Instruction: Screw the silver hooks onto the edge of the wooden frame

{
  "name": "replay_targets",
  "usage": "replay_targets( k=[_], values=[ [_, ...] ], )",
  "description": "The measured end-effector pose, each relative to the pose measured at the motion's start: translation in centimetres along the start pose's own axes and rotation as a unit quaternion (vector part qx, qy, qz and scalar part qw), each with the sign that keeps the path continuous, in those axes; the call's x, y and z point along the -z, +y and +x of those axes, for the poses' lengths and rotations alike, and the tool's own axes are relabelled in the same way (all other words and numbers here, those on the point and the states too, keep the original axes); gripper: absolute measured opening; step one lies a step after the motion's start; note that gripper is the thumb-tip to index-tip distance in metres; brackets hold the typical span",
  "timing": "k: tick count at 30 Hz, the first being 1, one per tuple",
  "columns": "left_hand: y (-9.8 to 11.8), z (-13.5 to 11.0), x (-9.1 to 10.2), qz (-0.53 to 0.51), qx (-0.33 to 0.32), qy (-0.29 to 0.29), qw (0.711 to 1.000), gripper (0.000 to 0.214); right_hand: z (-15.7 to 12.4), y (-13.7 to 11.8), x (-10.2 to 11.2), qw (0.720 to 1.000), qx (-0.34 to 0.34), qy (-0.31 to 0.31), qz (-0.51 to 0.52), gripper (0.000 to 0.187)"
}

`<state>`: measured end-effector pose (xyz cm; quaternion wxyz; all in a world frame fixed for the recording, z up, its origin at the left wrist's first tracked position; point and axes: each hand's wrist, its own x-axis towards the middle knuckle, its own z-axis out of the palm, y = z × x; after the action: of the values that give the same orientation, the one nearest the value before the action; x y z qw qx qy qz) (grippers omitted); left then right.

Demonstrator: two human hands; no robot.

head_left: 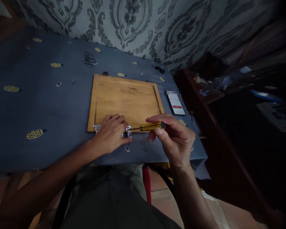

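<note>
A wooden panel [126, 98] with a raised frame lies flat on a table under a blue patterned cloth [38, 108]. A silvery metal hinge [128, 129] sits at the panel's near edge. My left hand [111, 132] rests curled over that hinge, pressing it down. My right hand [173, 136] grips the yellow handle of a screwdriver [147, 127], held level, with its dark shaft pointing left at the hinge.
A phone [175, 103] with a lit screen lies right of the panel near the table's edge. A small dark wire bundle [89, 59] and tiny loose parts lie at the back. A cluttered dark shelf [216, 86] stands at the right.
</note>
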<state>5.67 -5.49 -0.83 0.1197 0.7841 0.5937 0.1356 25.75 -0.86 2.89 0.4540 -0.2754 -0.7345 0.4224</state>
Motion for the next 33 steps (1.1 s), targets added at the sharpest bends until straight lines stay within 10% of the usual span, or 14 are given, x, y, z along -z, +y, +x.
replay_targets(
  k=[22,33],
  values=[
    [0.0,0.0,0.1,0.008,-0.004,0.000,1.000,0.037,-0.3,0.1,-0.7,0.997,-0.004,0.049,-0.066,0.014],
    [0.3,0.1,0.3,0.002,0.006,-0.013,1.000,0.034,0.0,0.0,0.6,0.996,-0.012,-0.050,-0.066,0.018]
  ],
)
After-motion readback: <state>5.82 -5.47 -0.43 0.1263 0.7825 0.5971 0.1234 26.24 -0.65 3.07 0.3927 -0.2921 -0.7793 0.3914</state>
